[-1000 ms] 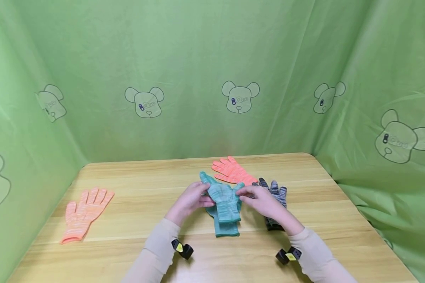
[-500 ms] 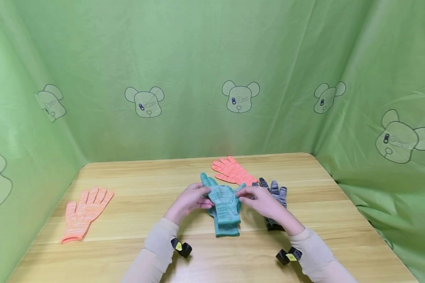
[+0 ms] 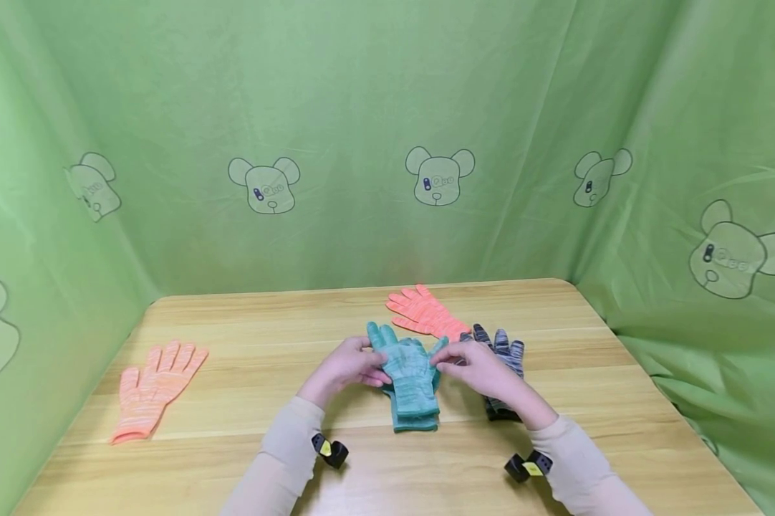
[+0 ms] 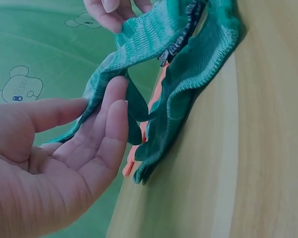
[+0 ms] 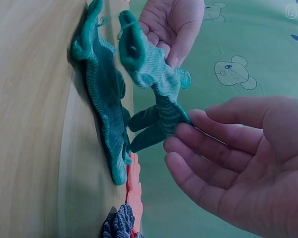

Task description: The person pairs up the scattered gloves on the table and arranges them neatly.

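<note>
My left hand (image 3: 352,364) pinches one side of a green knit glove (image 3: 413,376) between thumb and fingers. At the glove's other side, my right hand (image 3: 474,364) pinches it near a finger that sticks out. Both wrist views show this held glove (image 4: 144,42) raised off the table, its fingers drooping. A second green glove (image 5: 102,84) lies flat on the wood just beneath. In the head view the upper glove covers most of the lower glove (image 3: 416,424), whose cuff shows at the near end.
Behind the green pair lies a coral glove (image 3: 426,312). A grey-black glove (image 3: 506,358) lies to the right, partly under my right hand and forearm. An orange glove (image 3: 155,390) is flat at the table's left. Green curtains (image 3: 355,236) rise behind and beside the table (image 3: 265,322).
The held green glove has come down and slightly nearer, so its cuff now hides more of the lower glove's cuff. Its fingers at the upper left show more separately. Both hands keep their pinch.
</note>
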Demonstrator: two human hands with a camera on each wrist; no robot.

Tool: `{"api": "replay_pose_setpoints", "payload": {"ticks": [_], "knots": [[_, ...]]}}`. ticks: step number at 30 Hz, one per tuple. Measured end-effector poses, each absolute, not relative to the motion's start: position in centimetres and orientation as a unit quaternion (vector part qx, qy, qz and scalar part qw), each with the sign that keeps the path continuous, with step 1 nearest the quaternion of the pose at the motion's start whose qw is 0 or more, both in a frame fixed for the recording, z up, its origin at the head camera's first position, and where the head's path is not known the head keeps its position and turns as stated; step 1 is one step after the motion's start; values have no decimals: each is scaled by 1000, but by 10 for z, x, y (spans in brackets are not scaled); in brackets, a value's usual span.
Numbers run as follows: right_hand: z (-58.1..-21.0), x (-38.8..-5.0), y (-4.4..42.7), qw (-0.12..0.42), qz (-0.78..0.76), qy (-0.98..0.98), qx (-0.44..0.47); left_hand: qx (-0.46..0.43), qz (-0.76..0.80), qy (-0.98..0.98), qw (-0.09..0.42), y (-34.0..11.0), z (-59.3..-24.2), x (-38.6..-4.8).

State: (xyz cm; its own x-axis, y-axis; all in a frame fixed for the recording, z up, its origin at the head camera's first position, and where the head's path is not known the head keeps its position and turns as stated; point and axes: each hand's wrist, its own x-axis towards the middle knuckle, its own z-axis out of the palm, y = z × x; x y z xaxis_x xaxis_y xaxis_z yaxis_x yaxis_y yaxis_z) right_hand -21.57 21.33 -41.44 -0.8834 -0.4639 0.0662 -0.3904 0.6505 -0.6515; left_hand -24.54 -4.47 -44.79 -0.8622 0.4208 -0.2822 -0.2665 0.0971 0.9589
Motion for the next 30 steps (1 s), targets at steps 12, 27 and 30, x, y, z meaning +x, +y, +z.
{"api": "replay_pose_setpoints", "payload": {"ticks": [12,27,30], "knots": [[-414,-216,216,51,-324,913,-245,55,655,715,237,-45,-450,-245],[-416,-216,217,89,-316,909,-258,28,639,728,245,-40,-456,-244],[-416,-216,216,96,-313,909,-258,19,639,725,256,-40,-458,-244]]}}
